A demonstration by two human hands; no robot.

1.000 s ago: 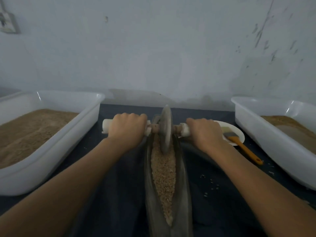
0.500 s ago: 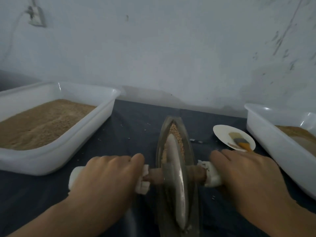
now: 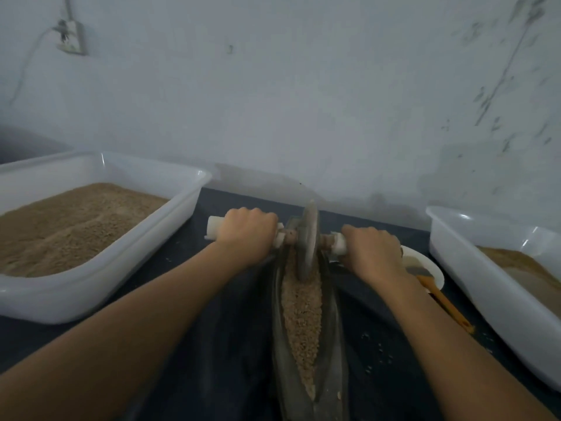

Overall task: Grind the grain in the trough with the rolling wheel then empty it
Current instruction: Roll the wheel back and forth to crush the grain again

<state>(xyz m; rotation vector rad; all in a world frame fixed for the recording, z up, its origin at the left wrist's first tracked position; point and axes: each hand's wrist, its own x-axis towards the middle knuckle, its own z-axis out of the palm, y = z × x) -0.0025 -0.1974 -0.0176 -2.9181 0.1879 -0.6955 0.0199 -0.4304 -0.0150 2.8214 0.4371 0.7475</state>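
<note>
Both hands, left hand (image 3: pixel 247 235) and right hand (image 3: pixel 375 252), are gripping the handle (image 3: pixel 214 227), fingers wrapped tight; the wheel (image 3: pixel 308 244) is needing even pressure along the trough (image 3: pixel 331 314) of grain (image 3: pixel 302 311).

I see my left hand (image 3: pixel 247 235) and right hand (image 3: pixel 375 253) gripping the axle, the rolling wheel (image 3: pixel 308 243) between them, grain (image 3: pixel 302 317) filling the trough (image 3: pixel 331 338) just behind my fingers (image 3: pixel 252 214).

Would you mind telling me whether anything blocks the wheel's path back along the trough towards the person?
Nothing visible does. The wheel stands at the trough's far end, and only loose grain lies in the channel.
</note>
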